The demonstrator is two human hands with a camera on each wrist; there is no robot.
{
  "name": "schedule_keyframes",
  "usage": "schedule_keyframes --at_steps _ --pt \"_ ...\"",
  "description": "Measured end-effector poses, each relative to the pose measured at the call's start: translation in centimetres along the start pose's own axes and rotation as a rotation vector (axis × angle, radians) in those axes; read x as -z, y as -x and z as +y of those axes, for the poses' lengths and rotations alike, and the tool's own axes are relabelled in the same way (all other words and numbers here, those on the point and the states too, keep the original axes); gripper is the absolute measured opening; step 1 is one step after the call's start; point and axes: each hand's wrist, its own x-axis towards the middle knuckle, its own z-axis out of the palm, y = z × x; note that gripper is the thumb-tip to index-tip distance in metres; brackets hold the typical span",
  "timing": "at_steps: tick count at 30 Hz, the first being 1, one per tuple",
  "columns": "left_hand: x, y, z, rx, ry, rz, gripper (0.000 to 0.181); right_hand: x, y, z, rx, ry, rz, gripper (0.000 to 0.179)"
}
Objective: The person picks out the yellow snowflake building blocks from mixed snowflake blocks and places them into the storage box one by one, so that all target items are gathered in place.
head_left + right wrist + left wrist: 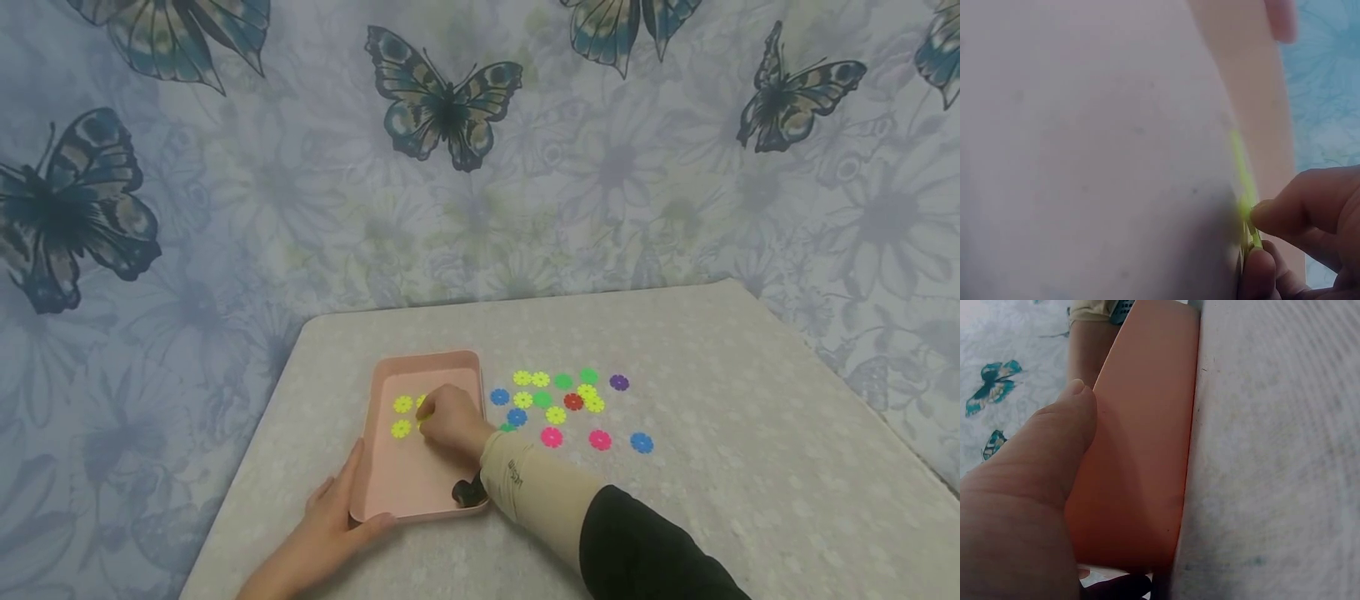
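A shallow pink tray point(420, 492) lies on the table, with several yellow flower-shaped discs point(401, 428) on the left of its floor. My left hand point(330, 517) holds the tray's near left corner, its thumb along the front wall and its fingers along the left side. In the left wrist view the thumb point(1054, 437) rests against the tray wall point(1141, 437). Over the tray, my right hand point(453, 419) pinches a yellow flower disc point(1256, 240) between thumb and fingertips, low by the tray floor. Its fingers partly cover other yellow discs in the head view.
Right of the tray lie loose flower discs: several yellow ones point(556, 415), green point(563, 382), blue point(642, 442), pink point(600, 440), a red one point(573, 402) and a purple one point(618, 382). A butterfly-patterned wall point(525, 225) stands behind the table point(720, 500).
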Motion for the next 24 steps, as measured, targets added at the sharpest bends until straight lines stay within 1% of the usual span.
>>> schedule_keyframes --at_steps 4,6,14,20,22,24 --pt "-0.02 0.09 -0.04 0.029 0.002 -0.01 0.11 -0.23 0.0 -0.09 0.013 -0.014 0.019 0.018" --pt "-0.04 0.14 -0.04 0.033 0.001 -0.009 0.11 -0.31 -0.01 -0.11 0.023 -0.007 0.024 0.02" --pt "-0.15 0.15 0.08 0.002 0.007 0.007 0.11 -0.3 0.07 -0.09 0.042 0.026 0.033 0.026" --pt "-0.14 0.01 0.12 0.003 0.004 0.004 0.11 -0.17 0.18 -0.07 0.046 0.072 0.07 0.02" --pt "-0.14 -0.02 0.15 0.012 0.009 0.0 0.11 -0.1 0.18 0.01 0.037 0.031 0.081 0.018" --pt "-0.14 -0.05 0.2 0.02 0.015 -0.006 0.11 0.2 0.17 0.06 0.023 -0.045 0.111 0.015"
